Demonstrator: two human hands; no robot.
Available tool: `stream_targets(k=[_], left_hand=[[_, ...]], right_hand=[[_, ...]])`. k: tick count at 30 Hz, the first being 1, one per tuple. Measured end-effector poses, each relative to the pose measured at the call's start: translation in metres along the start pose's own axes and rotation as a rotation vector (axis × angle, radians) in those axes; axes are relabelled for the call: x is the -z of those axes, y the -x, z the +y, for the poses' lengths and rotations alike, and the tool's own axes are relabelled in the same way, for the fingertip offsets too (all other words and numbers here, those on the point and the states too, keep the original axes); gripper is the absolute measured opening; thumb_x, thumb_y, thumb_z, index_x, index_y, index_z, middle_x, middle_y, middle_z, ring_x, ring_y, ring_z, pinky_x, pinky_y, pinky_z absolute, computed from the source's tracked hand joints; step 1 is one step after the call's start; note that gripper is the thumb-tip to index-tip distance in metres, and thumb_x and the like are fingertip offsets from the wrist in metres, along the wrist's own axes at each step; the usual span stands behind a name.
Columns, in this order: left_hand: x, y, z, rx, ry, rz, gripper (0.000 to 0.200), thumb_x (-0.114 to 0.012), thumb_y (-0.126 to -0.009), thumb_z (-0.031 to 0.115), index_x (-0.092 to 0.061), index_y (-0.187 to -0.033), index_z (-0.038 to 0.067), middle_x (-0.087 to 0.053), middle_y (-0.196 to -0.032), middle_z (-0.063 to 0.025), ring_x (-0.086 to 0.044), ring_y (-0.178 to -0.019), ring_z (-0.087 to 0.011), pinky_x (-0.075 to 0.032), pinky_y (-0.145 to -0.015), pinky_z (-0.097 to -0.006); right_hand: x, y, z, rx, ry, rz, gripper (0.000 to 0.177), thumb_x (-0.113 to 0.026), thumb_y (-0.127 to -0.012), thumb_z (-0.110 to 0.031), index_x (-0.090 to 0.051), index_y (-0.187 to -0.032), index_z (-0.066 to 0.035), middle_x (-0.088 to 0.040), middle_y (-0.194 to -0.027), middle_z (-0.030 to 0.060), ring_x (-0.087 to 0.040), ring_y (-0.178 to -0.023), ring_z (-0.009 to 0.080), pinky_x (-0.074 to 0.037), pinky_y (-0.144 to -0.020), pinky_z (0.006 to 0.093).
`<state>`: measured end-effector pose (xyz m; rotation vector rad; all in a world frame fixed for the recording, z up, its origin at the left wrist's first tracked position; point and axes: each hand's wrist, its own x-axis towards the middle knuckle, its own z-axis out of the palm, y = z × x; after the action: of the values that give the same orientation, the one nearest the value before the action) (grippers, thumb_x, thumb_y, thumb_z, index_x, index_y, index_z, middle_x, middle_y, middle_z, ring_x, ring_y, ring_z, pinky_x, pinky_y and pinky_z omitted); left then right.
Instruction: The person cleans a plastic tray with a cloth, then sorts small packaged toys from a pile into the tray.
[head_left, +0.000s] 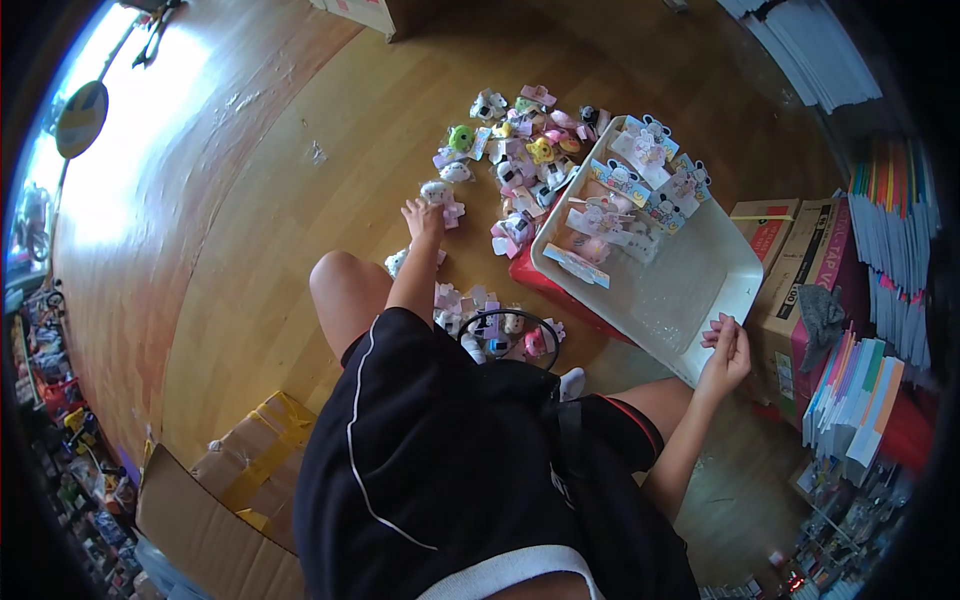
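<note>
My left hand (423,217) reaches down to the wooden floor and closes on a small white plush toy on a pink card (441,197) at the edge of a heap of carded plush toys (520,150). My right hand (727,350) grips the near corner of a tilted white plastic tray (690,280). Several carded toys (640,185) lie in the tray's far end. More small toys (490,325) lie on the floor between my knees.
A red box (535,275) sits under the tray. Cardboard boxes (790,270) and stacks of coloured books (850,390) stand at the right. An opened cardboard box (230,480) lies at the lower left. Shelves of goods line the left edge.
</note>
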<state>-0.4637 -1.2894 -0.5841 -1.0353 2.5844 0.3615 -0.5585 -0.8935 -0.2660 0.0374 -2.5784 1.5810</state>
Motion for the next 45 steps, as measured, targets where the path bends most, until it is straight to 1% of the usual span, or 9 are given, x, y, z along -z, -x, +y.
stream_targets(k=[2, 7, 11, 15, 18, 35, 37, 39, 45], left_hand=[[0.026, 0.001, 0.004, -0.01, 0.159, 0.03, 0.021, -0.043, -0.079, 0.024, -0.061, -0.089, 0.019, -0.059, -0.087, -0.0116, -0.054, -0.09, -0.0288, -0.039, -0.078, -0.0435], [0.146, 0.015, 0.015, -0.072, 0.791, 0.205, 0.018, -0.05, -0.078, 0.018, -0.062, -0.089, 0.008, -0.06, -0.066, -0.0139, -0.061, -0.063, -0.022, -0.047, -0.052, -0.0316], [0.253, 0.065, 0.039, -0.571, 1.004, 0.188, 0.021, -0.056, -0.073, 0.005, -0.06, -0.093, 0.005, -0.061, -0.077, -0.0125, -0.06, -0.072, -0.0199, -0.048, -0.064, -0.0296], [0.35, 0.154, 0.097, -1.259, 0.725, -0.035, 0.029, -0.055, -0.063, -0.004, -0.061, -0.09, 0.004, -0.055, -0.104, -0.0092, -0.055, -0.091, -0.0223, -0.044, -0.077, -0.0304], [0.356, 0.168, 0.123, -1.513, 0.708, -0.193, 0.023, -0.05, -0.055, -0.009, -0.061, -0.073, 0.0, -0.056, -0.103, -0.0106, -0.055, -0.089, -0.0251, -0.045, -0.071, -0.0303], [0.332, 0.173, 0.191, -1.477, 0.491, -0.235, 0.017, -0.043, -0.059, -0.005, -0.057, -0.068, -0.003, -0.057, -0.1, -0.0093, -0.056, -0.081, -0.025, -0.045, -0.071, -0.0312], [0.327, 0.167, 0.19, -1.457, 0.667, 0.0, 0.022, -0.044, -0.062, -0.004, -0.058, -0.079, -0.001, -0.058, -0.092, -0.0125, -0.057, -0.075, -0.0257, -0.045, -0.066, -0.0316], [0.324, 0.155, 0.18, -1.34, 0.781, 0.07, 0.022, -0.044, -0.066, -0.006, -0.058, -0.082, 0.0, -0.057, -0.095, -0.0105, -0.057, -0.08, -0.0255, -0.044, -0.073, -0.0307], [0.299, 0.143, 0.138, -0.954, 1.125, 0.047, 0.022, -0.04, -0.072, -0.006, -0.057, -0.085, -0.002, -0.06, -0.086, -0.0089, -0.056, -0.085, -0.0163, -0.041, -0.078, -0.0274]], right_hand=[[-0.007, -0.001, -0.01, 0.029, 0.009, -0.002, 0.023, -0.047, -0.084, -0.017, -0.056, -0.085, 0.004, -0.054, -0.069, 0.0049, -0.048, -0.055, 0.0075, -0.039, -0.049, 0.0188], [-0.022, 0.0, -0.044, 0.028, -0.14, -0.015, 0.022, -0.046, -0.084, -0.015, -0.056, -0.084, 0.005, -0.054, -0.067, 0.0048, -0.049, -0.056, 0.0081, -0.04, -0.051, 0.02], [-0.046, 0.005, -0.078, -0.228, -0.424, -0.157, 0.027, -0.045, -0.084, -0.022, -0.056, -0.082, 0.002, -0.057, -0.067, 0.0081, -0.052, -0.052, 0.0112, -0.042, -0.046, 0.0214], [-0.079, 0.017, -0.081, -0.463, -1.028, -0.83, 0.05, -0.041, -0.084, -0.04, -0.041, -0.111, 0.002, -0.057, -0.087, 0.0134, -0.058, -0.066, 0.0168, -0.046, -0.049, 0.0262], [-0.073, 0.019, -0.073, -0.391, -1.111, -0.749, 0.049, -0.045, -0.083, -0.036, -0.04, -0.113, 0.002, -0.056, -0.091, 0.0122, -0.057, -0.074, 0.017, -0.047, -0.055, 0.0267], [-0.042, -0.002, -0.044, -0.139, -0.397, -0.696, 0.022, -0.062, -0.073, -0.016, -0.056, -0.088, -0.002, -0.055, -0.072, 0.0, -0.049, -0.063, 0.006, -0.039, -0.054, 0.0201], [-0.046, -0.012, -0.027, -0.174, -0.389, -0.605, 0.021, -0.062, -0.072, -0.013, -0.055, -0.088, -0.001, -0.055, -0.073, 0.0007, -0.049, -0.063, 0.0062, -0.039, -0.055, 0.0196], [-0.052, -0.021, -0.009, -0.314, -0.449, -0.345, 0.021, -0.062, -0.071, -0.012, -0.053, -0.087, -0.001, -0.056, -0.074, 0.0025, -0.05, -0.065, 0.0065, -0.038, -0.056, 0.0185], [-0.091, -0.028, 0.039, -0.226, -0.165, -0.402, 0.022, -0.065, -0.068, -0.016, -0.055, -0.08, 0.0, -0.057, -0.069, 0.0046, -0.052, -0.063, 0.0124, -0.041, -0.058, 0.0241]])
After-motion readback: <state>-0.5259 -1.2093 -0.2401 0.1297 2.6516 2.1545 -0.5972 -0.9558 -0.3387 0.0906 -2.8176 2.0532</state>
